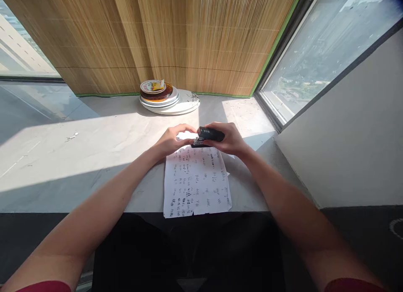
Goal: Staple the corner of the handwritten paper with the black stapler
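Note:
A black stapler (211, 134) is gripped by my right hand (229, 139), its top part tilted up from a dark base. My left hand (172, 140) is at the stapler's left end, thumb and fingers curved towards it with a gap between them; its fingertips touch or nearly touch the stapler. Below both hands lies a white sheet of paper (197, 183) covered in handwriting. The sheet's top edge is under the stapler and hands, and its bottom edge hangs slightly over the ledge's front edge.
A stack of plates (159, 100) with a small yellow packet (157, 85) on top stands at the back of the pale ledge (78, 153). Behind it hangs a bamboo blind (176, 40). Windows flank the blind, and a white wall (343, 145) rises on the right.

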The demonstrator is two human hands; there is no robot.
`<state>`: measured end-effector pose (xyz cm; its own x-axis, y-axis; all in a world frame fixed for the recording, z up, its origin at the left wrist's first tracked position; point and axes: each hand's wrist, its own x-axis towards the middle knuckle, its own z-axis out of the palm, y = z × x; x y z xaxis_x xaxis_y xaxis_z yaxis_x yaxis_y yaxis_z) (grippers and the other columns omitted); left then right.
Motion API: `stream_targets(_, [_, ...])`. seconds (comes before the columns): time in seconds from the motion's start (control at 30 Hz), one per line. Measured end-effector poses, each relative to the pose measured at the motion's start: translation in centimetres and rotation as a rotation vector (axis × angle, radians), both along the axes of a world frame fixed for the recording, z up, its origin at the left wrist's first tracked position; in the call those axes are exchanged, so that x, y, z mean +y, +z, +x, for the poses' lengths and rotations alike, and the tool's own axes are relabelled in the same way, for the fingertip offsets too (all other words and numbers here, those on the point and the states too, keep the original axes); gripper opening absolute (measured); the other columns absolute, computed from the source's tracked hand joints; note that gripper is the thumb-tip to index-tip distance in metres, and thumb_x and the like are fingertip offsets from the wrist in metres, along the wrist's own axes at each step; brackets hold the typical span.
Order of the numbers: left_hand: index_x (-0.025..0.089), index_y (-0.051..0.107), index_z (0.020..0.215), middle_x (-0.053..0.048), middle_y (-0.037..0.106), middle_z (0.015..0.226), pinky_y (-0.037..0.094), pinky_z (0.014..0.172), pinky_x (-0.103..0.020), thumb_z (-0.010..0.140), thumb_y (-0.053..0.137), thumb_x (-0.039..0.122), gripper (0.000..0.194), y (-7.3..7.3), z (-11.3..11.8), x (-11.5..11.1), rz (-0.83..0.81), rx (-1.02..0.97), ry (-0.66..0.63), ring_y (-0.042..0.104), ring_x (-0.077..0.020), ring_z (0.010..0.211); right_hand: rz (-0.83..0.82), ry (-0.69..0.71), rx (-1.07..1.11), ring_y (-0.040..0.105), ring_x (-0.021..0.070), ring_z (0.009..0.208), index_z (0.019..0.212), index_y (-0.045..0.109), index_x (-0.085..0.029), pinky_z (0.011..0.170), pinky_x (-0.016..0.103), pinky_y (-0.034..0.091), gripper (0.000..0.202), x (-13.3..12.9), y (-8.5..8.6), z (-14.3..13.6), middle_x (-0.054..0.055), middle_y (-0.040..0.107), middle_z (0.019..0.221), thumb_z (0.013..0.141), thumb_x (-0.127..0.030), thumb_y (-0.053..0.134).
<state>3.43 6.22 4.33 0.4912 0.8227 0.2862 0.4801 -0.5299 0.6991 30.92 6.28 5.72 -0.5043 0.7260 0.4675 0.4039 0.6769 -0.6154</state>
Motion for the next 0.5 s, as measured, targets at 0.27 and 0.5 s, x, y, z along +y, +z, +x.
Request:
stream_targets(0.27, [0.026,0.076,0.101,-0.009,0.078,0.123,0.043,0.116,-0.054,0.105,0.053,0.058,0.039,-0.2,-0.6,0.4,0.167,0.509,-0.054,0.066,-0.0324,0.123,-0.030,-0.395,-0.049,0.076,0.0304,0.094,0.107,0.083,-0.025,0.087,0.048,0.059,0.032,3.9,-1.3,6.2,0.007,0.083,0.099,0.082,-0.044,0.087])
stream_targets(0.5, [0.030,0.064,0.147,-0.010,0.059,0.161,0.039,0.123,-0.051,0.108,0.049,0.047,0.045,-0.2,0.7,-0.9,0.177,0.484,-0.160,0.051,-0.0322,0.148,-0.115,-0.209,-0.096,0.077,0.0299,0.099,0.113,0.083,-0.028,0.095,0.049,0.060,0.037,3.3,-1.6,4.6,0.005,0.084,0.106,0.081,-0.046,0.089])
